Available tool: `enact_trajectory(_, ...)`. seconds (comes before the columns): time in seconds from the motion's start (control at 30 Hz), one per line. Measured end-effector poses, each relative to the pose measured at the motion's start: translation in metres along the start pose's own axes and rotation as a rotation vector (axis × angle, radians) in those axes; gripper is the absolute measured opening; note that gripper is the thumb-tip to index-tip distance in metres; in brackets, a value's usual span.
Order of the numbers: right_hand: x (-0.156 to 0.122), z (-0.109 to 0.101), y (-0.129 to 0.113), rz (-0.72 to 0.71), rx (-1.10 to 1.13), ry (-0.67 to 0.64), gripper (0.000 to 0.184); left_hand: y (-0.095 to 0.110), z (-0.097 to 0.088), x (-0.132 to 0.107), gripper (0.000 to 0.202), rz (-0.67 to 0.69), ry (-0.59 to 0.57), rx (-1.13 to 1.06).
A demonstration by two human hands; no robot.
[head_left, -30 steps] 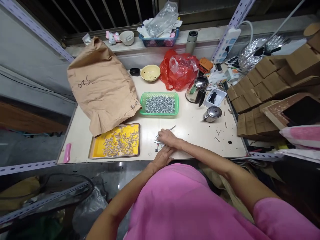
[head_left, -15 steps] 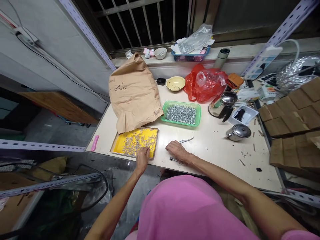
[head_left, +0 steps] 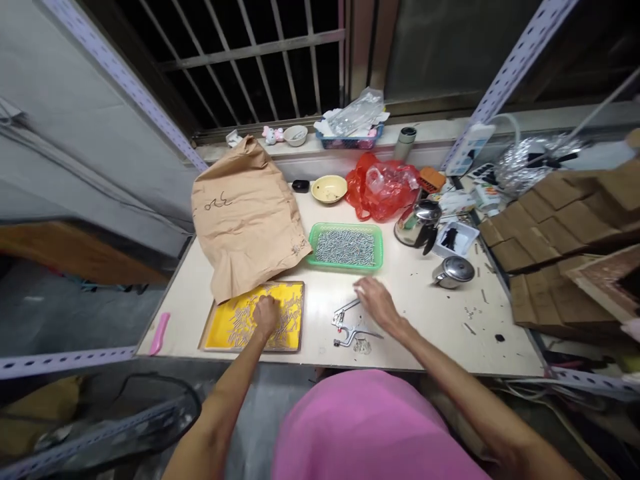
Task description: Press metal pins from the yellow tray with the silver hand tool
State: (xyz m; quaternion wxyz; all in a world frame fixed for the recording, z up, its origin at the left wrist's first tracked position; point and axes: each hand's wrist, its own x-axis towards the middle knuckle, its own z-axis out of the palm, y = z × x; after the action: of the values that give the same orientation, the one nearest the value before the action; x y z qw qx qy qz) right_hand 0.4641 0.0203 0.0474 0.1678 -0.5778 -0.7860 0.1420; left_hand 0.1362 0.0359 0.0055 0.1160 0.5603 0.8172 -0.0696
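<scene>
Pins, or similar short metal pieces (head_left: 240, 328), lie scattered in a yellow tray (head_left: 214, 333) at the table's left front. The left hand (head_left: 267, 315) is lowered among them, fingers curled and bunched; whether a piece is pinched cannot be told. The right hand (head_left: 377, 301) is just beside the metal hand tool (head_left: 351, 330), fingers loosely bent and partly spread, with nothing visible in them; contact with the tool's upper handle cannot be confirmed. The tool lies on the table, handles apart.

Handling: the pieces are probably light, rigid and prone to rolling; each is best pinched mid-length between thumb and forefinger. The tool should be stiff, moderately weighty and smooth; the grip belongs around both handles, clear of the hinged end.
</scene>
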Motion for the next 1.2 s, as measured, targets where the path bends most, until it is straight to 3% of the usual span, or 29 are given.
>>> enact_trajectory(0.1, -0.047, 0.035, 0.004, 0.085, -0.024, -0.212, 0.024, -0.002, 0.004, 0.013, 0.030, 0.019, -0.007, 0.040)
enact_trajectory(0.17, -0.067, 0.052, 0.005, 0.144, -0.046, -0.272, 0.022, -0.002, 0.005, 0.021, 0.031, 0.016, -0.021, 0.051)
enact_trajectory(0.37, -0.080, 0.065, 0.011, 0.182, -0.079, -0.350, 0.019, 0.010, -0.012, 0.021, 0.026, 0.018, -0.044, -0.016)
enact_trajectory(0.43, -0.078, 0.064, 0.015, 0.131, -0.074, -0.395, 0.016, 0.026, -0.015, 0.008, 0.024, 0.099, -0.049, -0.162)
enact_trajectory(0.5, -0.077, 0.063, 0.021, 0.092, -0.088, -0.435, 0.018, 0.050, -0.011, -0.013, 0.023, 0.172, -0.129, -0.357)
enact_trajectory(0.63, -0.077, 0.063, 0.027, 0.107, -0.133, -0.485, 0.021, 0.098, 0.019, -0.066, 0.023, 0.159, -0.435, -0.732)
enact_trajectory(0.73, -0.077, 0.065, 0.028, 0.109, -0.146, -0.484, 0.023, 0.116, 0.044, -0.093, 0.024, 0.102, -0.502, -0.867)
enact_trajectory(0.9, -0.079, 0.067, 0.028, 0.106, -0.158, -0.456, 0.025, 0.111, 0.063, -0.101, 0.028, 0.107, -0.441, -0.750)
enact_trajectory(1.2, -0.082, 0.069, 0.029, 0.155, -0.129, -0.444, 0.024, 0.104, 0.069, -0.105, 0.031, 0.082, -0.444, -0.647)
